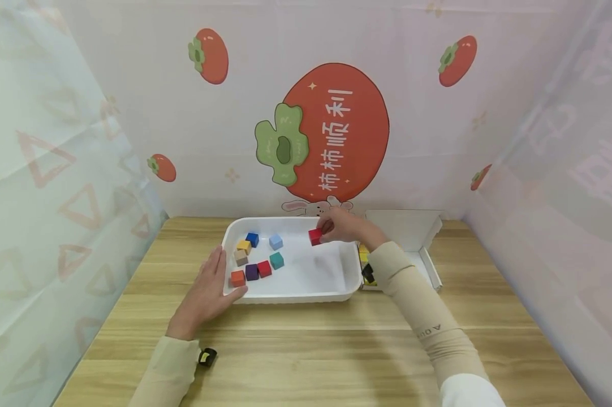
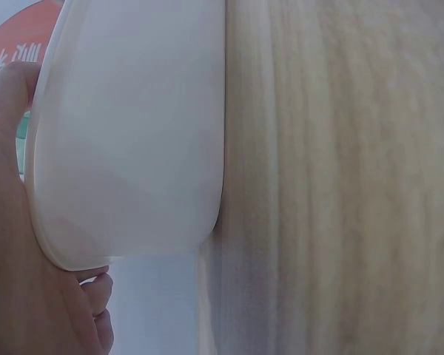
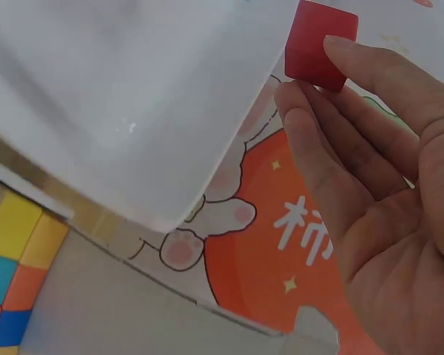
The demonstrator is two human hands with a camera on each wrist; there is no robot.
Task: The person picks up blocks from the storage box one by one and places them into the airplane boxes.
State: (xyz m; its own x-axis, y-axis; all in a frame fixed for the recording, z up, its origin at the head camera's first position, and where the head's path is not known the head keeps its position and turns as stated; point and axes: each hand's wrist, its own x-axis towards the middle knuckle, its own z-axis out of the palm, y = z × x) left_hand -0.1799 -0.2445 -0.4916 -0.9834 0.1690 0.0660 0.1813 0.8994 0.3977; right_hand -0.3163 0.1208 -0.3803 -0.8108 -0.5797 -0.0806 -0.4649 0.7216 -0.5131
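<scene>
A white tray (image 1: pixel 306 280) holds several small coloured cubes, mostly at its left: blue (image 1: pixel 252 239), light blue (image 1: pixel 276 242), yellow (image 1: pixel 244 246), beige (image 1: pixel 241 258), orange (image 1: pixel 238 278), purple (image 1: pixel 252 272), red (image 1: pixel 264 268) and teal (image 1: pixel 277 260). My left hand (image 1: pixel 206 291) rests at its front left corner, fingers straight along the left side and thumb on the front rim. Over the tray's right part, my right hand (image 1: pixel 343 226) pinches another red cube (image 3: pixel 322 46) between thumb and fingertips. The right wrist view shows this cube raised beyond the tray rim.
Right of the tray stands a white box (image 1: pixel 430 271), its lid raised at the back. Coloured cubes (image 3: pixel 15 266) are packed along its left side, partly hidden by my right arm. A printed cloth (image 1: pixel 408 169) hangs behind the wooden table (image 1: pixel 285 350).
</scene>
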